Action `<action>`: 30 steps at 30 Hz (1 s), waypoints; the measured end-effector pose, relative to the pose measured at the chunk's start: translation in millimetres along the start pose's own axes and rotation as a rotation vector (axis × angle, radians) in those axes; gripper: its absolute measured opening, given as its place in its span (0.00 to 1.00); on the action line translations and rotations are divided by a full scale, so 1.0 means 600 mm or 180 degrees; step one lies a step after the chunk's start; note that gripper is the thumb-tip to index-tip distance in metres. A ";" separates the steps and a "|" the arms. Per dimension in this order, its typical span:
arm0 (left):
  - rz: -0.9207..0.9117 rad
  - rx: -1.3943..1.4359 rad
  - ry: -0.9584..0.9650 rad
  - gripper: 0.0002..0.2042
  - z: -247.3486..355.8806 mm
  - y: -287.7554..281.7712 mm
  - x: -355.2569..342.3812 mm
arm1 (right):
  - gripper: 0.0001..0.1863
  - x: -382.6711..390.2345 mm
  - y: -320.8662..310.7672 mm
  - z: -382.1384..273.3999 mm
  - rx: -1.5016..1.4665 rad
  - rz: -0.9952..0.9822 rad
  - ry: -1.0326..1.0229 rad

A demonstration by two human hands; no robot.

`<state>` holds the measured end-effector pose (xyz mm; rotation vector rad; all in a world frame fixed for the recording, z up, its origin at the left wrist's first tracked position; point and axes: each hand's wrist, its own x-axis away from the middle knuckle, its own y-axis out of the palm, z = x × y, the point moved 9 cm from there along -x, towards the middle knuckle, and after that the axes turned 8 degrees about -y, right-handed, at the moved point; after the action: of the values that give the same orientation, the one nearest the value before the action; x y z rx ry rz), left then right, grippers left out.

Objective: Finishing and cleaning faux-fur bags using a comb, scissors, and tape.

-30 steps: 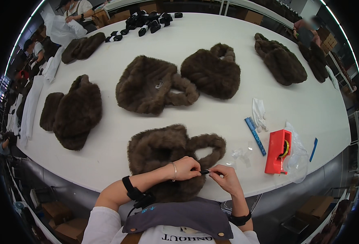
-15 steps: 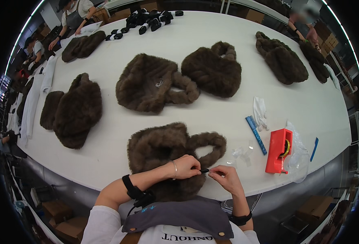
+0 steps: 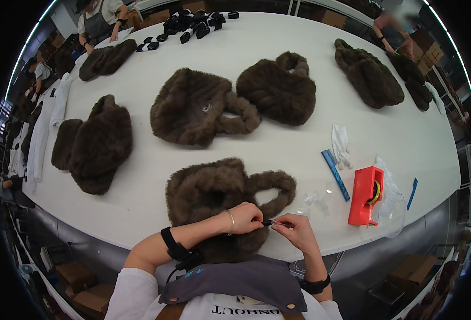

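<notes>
A brown fur bag (image 3: 190, 189) with a looped fur handle lies on the white table just in front of me. Over its near right side, my left hand (image 3: 245, 218) is closed on a small black piece (image 3: 268, 223), whose kind I cannot make out. My right hand (image 3: 298, 233) faces it from the right, fingertips pinched at a thin clear bit (image 3: 276, 223) by the end of the black piece. Clear scraps (image 3: 314, 200), perhaps tape or film, lie on the table beyond my right hand.
To the right are a blue comb (image 3: 335, 175), a white glove (image 3: 340, 146), a red tape dispenser (image 3: 365, 196), crumpled clear plastic (image 3: 394, 205) and a blue brush (image 3: 412, 193). More fur bags (image 3: 277, 92) lie around. Black bundles (image 3: 192, 25) sit at the far edge. Other people work there.
My right fingertips have shifted slightly, and a clear bit now shows between them and the black piece. My left hand keeps its place. At the far left, a person's arms have moved.
</notes>
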<state>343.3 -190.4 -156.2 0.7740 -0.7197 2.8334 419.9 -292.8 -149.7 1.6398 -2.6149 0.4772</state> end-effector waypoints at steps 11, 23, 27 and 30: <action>-0.0220 0.0418 0.0114 0.11 -0.004 -0.008 0.001 | 0.16 -0.031 0.044 -0.035 0.0226 -0.0625 -0.0024; -0.0044 0.0623 0.0273 0.06 -0.021 -0.004 -0.007 | 0.09 -0.032 0.057 0.017 -0.0932 -0.0748 0.0384; -0.0038 0.0542 0.0209 0.04 -0.018 0.003 -0.007 | 0.08 -0.029 0.058 0.033 -0.1150 -0.0575 0.0316; -0.0015 0.0428 0.0158 0.05 -0.022 0.011 -0.010 | 0.07 -0.029 0.062 0.034 -0.1159 -0.0561 0.0169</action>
<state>341.1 -189.9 -171.9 0.7193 -0.5242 2.9093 397.8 -268.2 -181.6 1.6813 -2.3159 0.0328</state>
